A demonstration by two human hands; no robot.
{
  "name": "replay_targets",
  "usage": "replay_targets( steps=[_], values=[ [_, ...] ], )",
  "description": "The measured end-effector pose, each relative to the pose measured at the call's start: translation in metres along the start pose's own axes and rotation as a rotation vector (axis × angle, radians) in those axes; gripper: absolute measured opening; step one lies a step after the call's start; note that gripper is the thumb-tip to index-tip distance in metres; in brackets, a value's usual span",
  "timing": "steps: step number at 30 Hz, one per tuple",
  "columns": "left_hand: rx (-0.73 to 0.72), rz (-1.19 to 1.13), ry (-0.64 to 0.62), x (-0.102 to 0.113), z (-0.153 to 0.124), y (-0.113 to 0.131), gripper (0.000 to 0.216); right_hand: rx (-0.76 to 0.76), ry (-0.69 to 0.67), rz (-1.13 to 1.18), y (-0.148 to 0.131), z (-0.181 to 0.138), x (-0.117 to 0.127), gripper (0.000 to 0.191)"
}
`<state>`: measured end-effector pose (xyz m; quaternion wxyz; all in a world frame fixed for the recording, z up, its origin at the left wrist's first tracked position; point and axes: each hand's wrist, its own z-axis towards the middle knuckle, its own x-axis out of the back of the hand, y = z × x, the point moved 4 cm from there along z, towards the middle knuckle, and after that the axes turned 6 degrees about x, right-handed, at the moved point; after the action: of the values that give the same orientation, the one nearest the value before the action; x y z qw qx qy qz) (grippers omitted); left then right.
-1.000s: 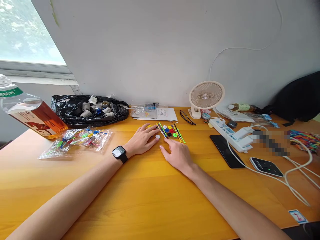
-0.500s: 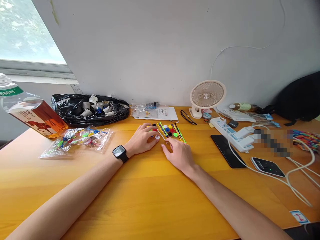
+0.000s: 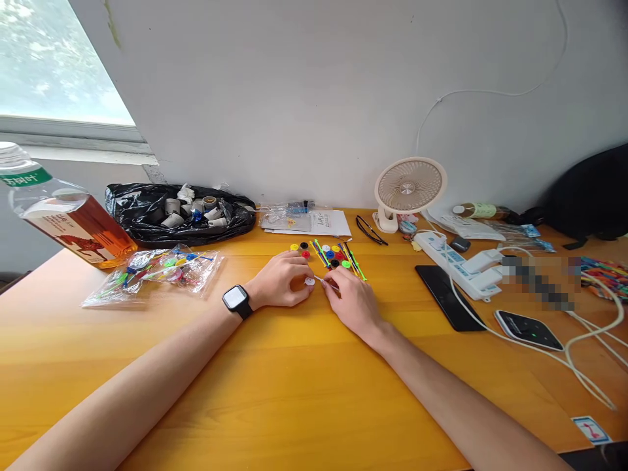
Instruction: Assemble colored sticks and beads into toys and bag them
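Between the thumb and fingers of my left hand is a small white plastic disc. My right hand pinches a thin white stick, its tip pointing at the disc with a small space between them. Behind my hands lie coloured plastic sticks in yellow, green and blue. Among and beside them are small round discs, including a red disc, a yellow disc and a green disc. My fingers hide part of this group.
A clear bag of coloured parts lies left, near a bottle of amber drink and a black plastic bag. Rightward are a fan, a phone, a power strip and white cables. Glasses lie at the back.
My left hand has drawn slightly nearer and now has the white disc in its fingers. My right hand has taken hold of the white stick and brought it close to the disc.
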<state>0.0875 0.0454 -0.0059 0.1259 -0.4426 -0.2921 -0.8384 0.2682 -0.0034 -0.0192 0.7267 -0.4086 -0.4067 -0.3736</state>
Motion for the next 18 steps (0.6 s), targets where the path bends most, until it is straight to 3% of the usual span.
replay_targets(
  steps=[7, 13, 18],
  values=[
    [-0.075, 0.085, -0.045, 0.000, -0.008, 0.008, 0.011, 0.002, 0.068, 0.045, 0.002, 0.001, -0.001, 0.018],
    [-0.226, 0.338, -0.144, 0.013, -0.026, 0.017, 0.027, -0.036, 0.084, 0.224, 0.002, 0.002, -0.005, 0.019],
    [-0.232, 0.328, -0.128, 0.023, -0.041, 0.024, 0.027, -0.035, 0.095, 0.363, 0.002, 0.002, -0.004, 0.020]
  ],
)
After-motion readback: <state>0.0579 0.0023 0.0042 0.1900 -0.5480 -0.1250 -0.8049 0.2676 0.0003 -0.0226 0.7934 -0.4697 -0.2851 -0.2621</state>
